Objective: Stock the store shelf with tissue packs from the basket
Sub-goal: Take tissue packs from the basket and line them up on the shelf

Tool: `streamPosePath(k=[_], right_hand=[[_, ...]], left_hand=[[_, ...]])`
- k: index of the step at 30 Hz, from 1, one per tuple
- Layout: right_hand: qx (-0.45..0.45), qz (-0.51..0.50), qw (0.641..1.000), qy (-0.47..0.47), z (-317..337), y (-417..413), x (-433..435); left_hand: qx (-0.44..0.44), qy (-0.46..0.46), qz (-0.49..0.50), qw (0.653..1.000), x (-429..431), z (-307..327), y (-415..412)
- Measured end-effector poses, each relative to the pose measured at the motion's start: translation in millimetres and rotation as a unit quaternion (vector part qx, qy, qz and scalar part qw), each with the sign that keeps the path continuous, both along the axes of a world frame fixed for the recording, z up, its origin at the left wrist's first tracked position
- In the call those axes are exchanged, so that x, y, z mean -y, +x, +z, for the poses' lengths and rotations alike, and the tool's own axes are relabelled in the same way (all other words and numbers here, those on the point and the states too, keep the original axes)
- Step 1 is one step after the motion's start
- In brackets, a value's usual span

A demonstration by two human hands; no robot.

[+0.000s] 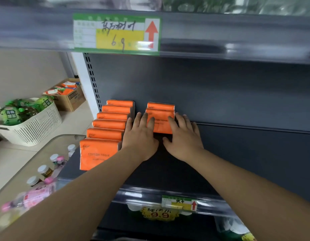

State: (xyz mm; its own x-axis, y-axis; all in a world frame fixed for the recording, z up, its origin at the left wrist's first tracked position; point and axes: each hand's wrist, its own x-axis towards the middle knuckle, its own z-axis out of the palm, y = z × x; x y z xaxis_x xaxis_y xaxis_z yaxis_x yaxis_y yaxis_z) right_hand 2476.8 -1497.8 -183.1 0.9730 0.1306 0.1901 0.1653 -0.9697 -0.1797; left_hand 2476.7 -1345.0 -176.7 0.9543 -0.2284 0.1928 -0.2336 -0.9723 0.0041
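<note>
A: Start at nine o'clock. Is that the basket?

B: A white slatted basket (37,129) stands on the floor there, but what shows in it is green-labelled, and I see no tissue packs in it. Toward ten o'clock a cardboard box (72,101) holds orange-and-white packets too small to name.

A: Where are the tissue packs, then?

B: They are on the dark shelf (246,153). A row of six orange packs (107,129) stands upright, faces forward, one behind another from the back panel to the front edge. I judge that uses the shelf's depth and keeps a face showing.

A: And the hands?

B: Just right of that row is a second row of two packs (160,119), near the back at the centre. The left hand (140,136) lays straight, spread fingers on the front pack's face and left edge. The right hand (183,136) sets straight fingers against its right edge. Neither hand curls round the pack. They look to be squaring it and pressing it back against the one behind.

A: What can't you make out?

B: The rear pack is mostly covered by the front one, and fingers hide part of the front pack's print. The price tag (116,33) at twelve o'clock is blurred. At three o'clock the frame cuts the shelf off.
</note>
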Motion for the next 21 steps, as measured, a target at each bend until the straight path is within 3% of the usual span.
streamPosePath(k=[21], right_hand=[[-0.031,0.036,0.998,-0.039,-18,-125,3]], left_hand=[[-0.008,0.056,-0.001,0.998,-15,-28,-136]])
